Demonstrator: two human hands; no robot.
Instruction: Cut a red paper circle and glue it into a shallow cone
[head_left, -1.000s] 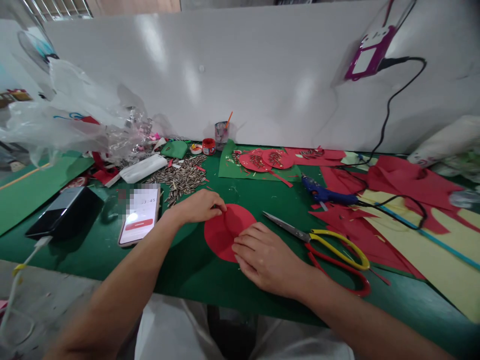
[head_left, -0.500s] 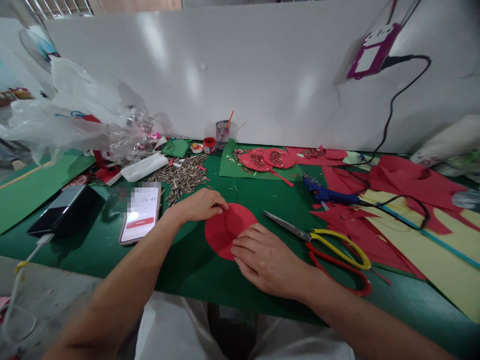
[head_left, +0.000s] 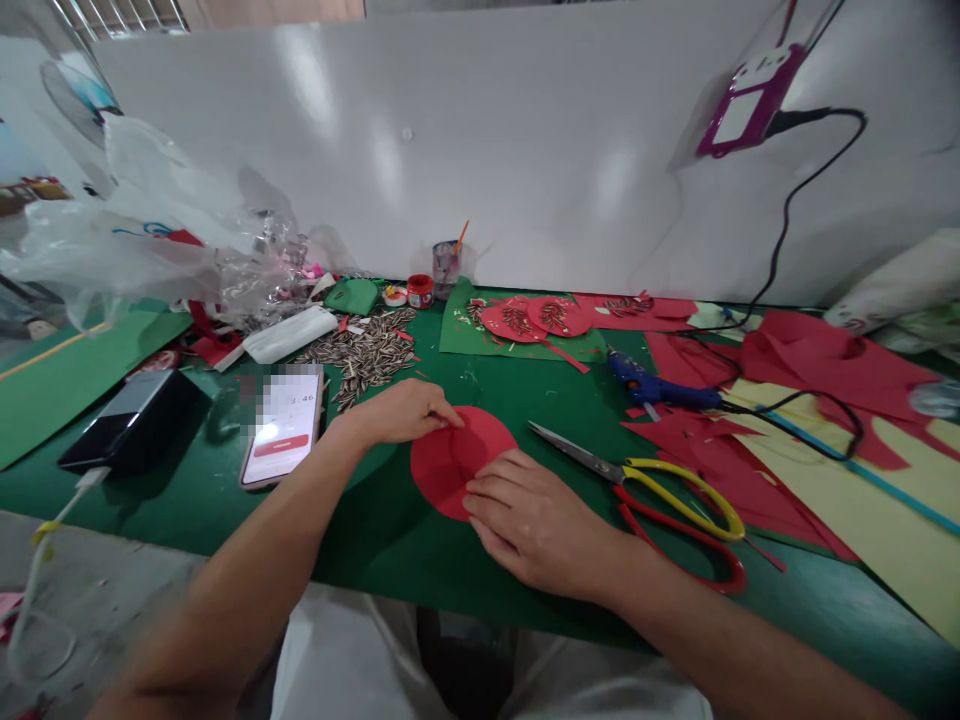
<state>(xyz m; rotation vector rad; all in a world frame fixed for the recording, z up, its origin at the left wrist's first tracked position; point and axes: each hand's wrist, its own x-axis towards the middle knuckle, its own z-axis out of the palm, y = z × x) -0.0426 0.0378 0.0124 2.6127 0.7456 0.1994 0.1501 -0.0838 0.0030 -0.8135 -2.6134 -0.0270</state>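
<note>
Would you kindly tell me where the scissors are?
In the head view, the scissors lie right of the red paper circle, beside the right hand.

Disc (head_left: pixel 441 482) at near centre, seeds (head_left: pixel 367 355) left, scissors (head_left: pixel 619 474) right

On the table (head_left: pixel 375 560), with the left hand (head_left: pixel 409 410) at the disc's far left edge and the right hand (head_left: pixel 525 515) over its near right. Beyond the scissors, a glue gun (head_left: pixel 664 393); right of both, paper sheets (head_left: pixel 885 540). Left of the disc, a phone (head_left: pixel 285 430). Beyond the phone, the seeds; at far left, a plastic bag (head_left: pixel 150 240). At far centre, a jar (head_left: pixel 420 291), just left of a cup (head_left: pixel 446 268), before an upright panel (head_left: pixel 487 120).
</note>
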